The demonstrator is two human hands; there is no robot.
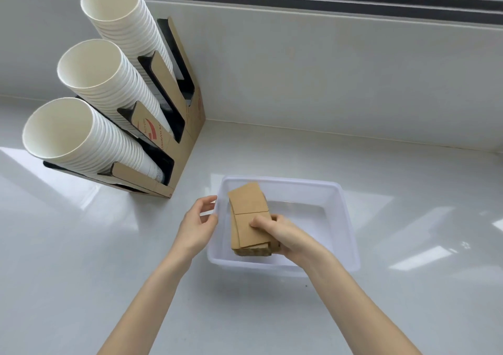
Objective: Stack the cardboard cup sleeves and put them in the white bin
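Flanking bin [345, 218]: 3 cup stacks [109, 104]

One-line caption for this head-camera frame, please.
Right hand lowers a stack of cardboard cup sleeves into the white bin while the left hand steadies its rim.

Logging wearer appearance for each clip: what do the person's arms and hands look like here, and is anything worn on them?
Both forearms are bare up to the bottom edge of the frame, with no sleeves in view. The left hand and right hand carry no gloves, and no rings, watch or bracelets show on the sides facing the camera. The fingernails look short and unpainted. No markings or tattoos can be seen.
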